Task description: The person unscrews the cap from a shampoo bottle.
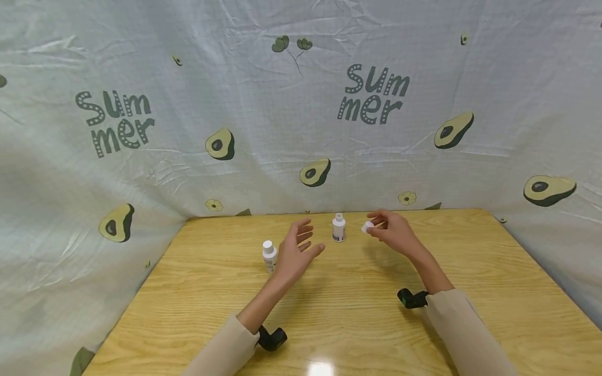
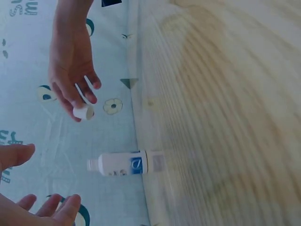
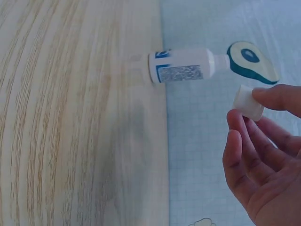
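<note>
In the right grip (image 1: 390, 230) we see a white cap (image 1: 367, 226) pinched above the worktop (image 1: 348, 313). The left grip (image 1: 293, 254) is unclenched and free, fingers extended. Between the two we find an open bottle (image 1: 338, 230) standing upright; beside the left grip, a capped bottle (image 1: 269, 256). A printed cloth (image 1: 263, 104) hangs behind.

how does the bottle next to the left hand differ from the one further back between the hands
The left bottle wears a white cap; the far bottle has a bare, open neck.
The left bottle stands beside the left hand, nearer the camera; the far bottle stands between that hand and the right hand.
Both are white, printed and upright on the table.
</note>
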`<action>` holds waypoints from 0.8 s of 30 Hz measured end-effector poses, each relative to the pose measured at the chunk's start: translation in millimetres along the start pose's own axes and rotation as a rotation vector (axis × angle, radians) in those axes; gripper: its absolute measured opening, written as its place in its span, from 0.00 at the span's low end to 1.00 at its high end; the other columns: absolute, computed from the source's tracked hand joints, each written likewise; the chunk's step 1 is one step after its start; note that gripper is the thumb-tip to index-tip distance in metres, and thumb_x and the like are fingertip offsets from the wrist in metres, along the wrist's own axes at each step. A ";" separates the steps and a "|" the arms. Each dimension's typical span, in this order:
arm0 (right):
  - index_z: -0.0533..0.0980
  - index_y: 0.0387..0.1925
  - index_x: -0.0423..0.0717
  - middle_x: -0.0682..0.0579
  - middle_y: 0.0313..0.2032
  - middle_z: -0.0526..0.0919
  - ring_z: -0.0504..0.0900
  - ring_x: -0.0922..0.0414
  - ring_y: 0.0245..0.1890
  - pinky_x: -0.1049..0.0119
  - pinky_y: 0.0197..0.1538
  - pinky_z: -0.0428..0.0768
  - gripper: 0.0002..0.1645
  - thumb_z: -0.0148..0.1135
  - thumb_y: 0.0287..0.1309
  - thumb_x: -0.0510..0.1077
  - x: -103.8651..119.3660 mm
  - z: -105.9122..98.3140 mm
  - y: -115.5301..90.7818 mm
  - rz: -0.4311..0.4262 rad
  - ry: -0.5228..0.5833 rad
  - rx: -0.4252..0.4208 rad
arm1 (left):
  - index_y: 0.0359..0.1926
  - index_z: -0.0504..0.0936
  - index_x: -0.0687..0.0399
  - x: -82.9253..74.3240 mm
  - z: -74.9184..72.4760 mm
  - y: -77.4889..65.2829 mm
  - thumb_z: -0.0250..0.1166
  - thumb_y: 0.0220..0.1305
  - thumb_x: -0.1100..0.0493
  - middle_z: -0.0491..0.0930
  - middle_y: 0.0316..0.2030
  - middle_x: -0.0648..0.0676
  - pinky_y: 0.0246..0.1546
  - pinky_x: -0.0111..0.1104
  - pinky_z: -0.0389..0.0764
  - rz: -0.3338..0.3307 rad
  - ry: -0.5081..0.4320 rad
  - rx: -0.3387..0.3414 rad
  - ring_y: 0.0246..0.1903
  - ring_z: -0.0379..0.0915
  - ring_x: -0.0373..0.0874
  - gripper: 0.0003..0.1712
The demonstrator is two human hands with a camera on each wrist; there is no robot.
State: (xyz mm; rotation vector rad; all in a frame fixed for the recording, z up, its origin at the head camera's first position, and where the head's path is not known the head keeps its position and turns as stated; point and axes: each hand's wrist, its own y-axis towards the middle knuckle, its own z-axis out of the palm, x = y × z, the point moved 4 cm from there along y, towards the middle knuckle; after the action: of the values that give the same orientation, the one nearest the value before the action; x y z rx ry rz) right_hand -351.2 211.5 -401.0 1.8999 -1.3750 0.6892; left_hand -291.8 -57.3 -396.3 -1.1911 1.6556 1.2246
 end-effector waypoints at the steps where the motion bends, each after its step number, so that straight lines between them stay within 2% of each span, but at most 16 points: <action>1: 0.74 0.64 0.36 0.34 0.54 0.82 0.85 0.44 0.47 0.57 0.43 0.87 0.27 0.66 0.68 0.43 -0.5 1.0 1.4 0.003 -0.011 -0.004 | 0.72 0.69 0.51 0.0 -3.6 -3.3 0.72 0.65 0.61 0.75 0.66 0.61 0.68 0.52 0.76 0.012 -0.001 -0.006 0.68 0.72 0.59 0.37; 7: 0.77 0.59 0.37 0.36 0.53 0.84 0.85 0.42 0.49 0.52 0.47 0.87 0.22 0.66 0.68 0.43 -5.6 5.9 10.1 0.013 -0.056 -0.018 | 0.70 0.71 0.51 -2.6 -20.7 -18.7 0.74 0.63 0.62 0.76 0.65 0.59 0.67 0.48 0.78 0.089 0.029 -0.016 0.68 0.72 0.56 0.36; 13: 0.80 0.53 0.36 0.36 0.49 0.86 0.86 0.42 0.46 0.53 0.45 0.86 0.17 0.67 0.66 0.41 -12.7 12.1 20.3 0.005 -0.082 -0.008 | 0.69 0.71 0.53 -7.1 -38.6 -24.0 0.74 0.63 0.65 0.76 0.64 0.59 0.65 0.41 0.80 0.223 0.012 -0.035 0.67 0.74 0.54 0.36; 17: 0.80 0.51 0.36 0.36 0.47 0.86 0.85 0.43 0.45 0.52 0.45 0.86 0.16 0.67 0.65 0.40 -17.5 15.9 24.9 0.015 -0.078 0.006 | 0.67 0.73 0.60 -6.3 -56.5 -23.2 0.73 0.61 0.71 0.78 0.61 0.60 0.63 0.39 0.82 0.326 -0.051 -0.097 0.64 0.76 0.55 0.34; 20: 0.80 0.52 0.36 0.36 0.48 0.85 0.84 0.43 0.46 0.52 0.46 0.85 0.16 0.67 0.65 0.41 -20.5 17.6 26.7 0.034 -0.080 0.015 | 0.64 0.73 0.68 -5.3 -73.0 -20.8 0.69 0.59 0.77 0.79 0.57 0.57 0.59 0.34 0.83 0.398 -0.096 -0.151 0.59 0.77 0.53 0.31; 22: 0.79 0.52 0.36 0.36 0.49 0.85 0.84 0.43 0.48 0.52 0.47 0.85 0.17 0.66 0.65 0.41 -22.2 18.6 28.0 0.044 -0.081 0.023 | 0.63 0.73 0.72 -2.8 -84.5 -18.6 0.67 0.58 0.79 0.79 0.55 0.53 0.57 0.29 0.83 0.419 -0.103 -0.169 0.57 0.77 0.49 0.30; 24: 0.79 0.52 0.36 0.35 0.50 0.85 0.84 0.42 0.48 0.52 0.47 0.85 0.17 0.66 0.65 0.40 -23.8 19.8 29.7 0.055 -0.075 0.032 | 0.64 0.71 0.74 2.2 -94.7 -15.4 0.64 0.57 0.79 0.78 0.55 0.51 0.56 0.28 0.81 0.412 -0.110 -0.151 0.57 0.76 0.45 0.32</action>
State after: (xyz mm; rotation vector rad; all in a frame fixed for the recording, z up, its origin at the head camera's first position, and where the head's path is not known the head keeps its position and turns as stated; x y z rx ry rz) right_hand -386.1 204.0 -424.7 1.9364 -1.4765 0.6766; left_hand -281.2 -150.8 -377.2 -0.8722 1.8054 1.6623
